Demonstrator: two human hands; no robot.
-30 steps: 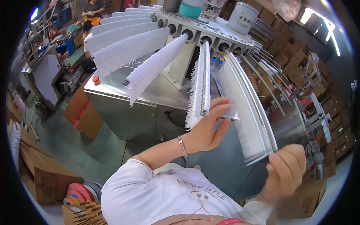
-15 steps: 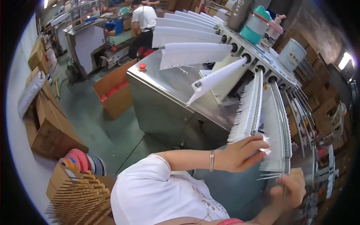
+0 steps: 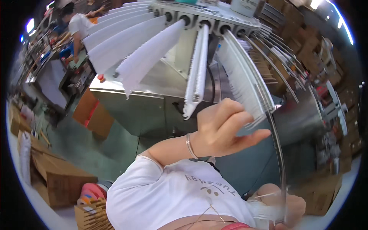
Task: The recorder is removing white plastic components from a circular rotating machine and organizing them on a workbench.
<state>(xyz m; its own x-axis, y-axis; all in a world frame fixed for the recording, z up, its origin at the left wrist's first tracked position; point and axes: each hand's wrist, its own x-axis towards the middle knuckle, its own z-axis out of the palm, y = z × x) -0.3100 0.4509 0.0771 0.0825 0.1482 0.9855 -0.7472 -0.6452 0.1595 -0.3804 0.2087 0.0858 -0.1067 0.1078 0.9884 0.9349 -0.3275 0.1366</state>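
Observation:
My left hand point(image 3: 224, 130) is half curled, its thumb apart from its bent fingers, with nothing visible in it. Just beyond its fingertips hangs a stack of white fringed strips point(image 3: 245, 76) on a metal rod point(image 3: 279, 153). The rod runs from a grey rotary head point(image 3: 207, 13) down towards me. At its near end my right hand point(image 3: 293, 209), smeared by motion, is closed round a bunch of white strips point(image 3: 264, 211) beside the rod. Left of the stack, more white fringed stacks point(image 3: 153, 53) fan out from sockets on the head.
A steel machine cabinet point(image 3: 145, 111) with a red button point(image 3: 101, 78) stands ahead. Bare rods point(image 3: 281, 73) stick out at the right. Cardboard boxes point(image 3: 61, 172) lie at the left, with coloured rolls point(image 3: 92, 191) beside them. Another person point(image 3: 78, 27) works at the far left.
The view has turned, so the machine sits further left. My right hand has drawn down along the rod with white strips. My left hand has come off the stack beside it, fingers parted.

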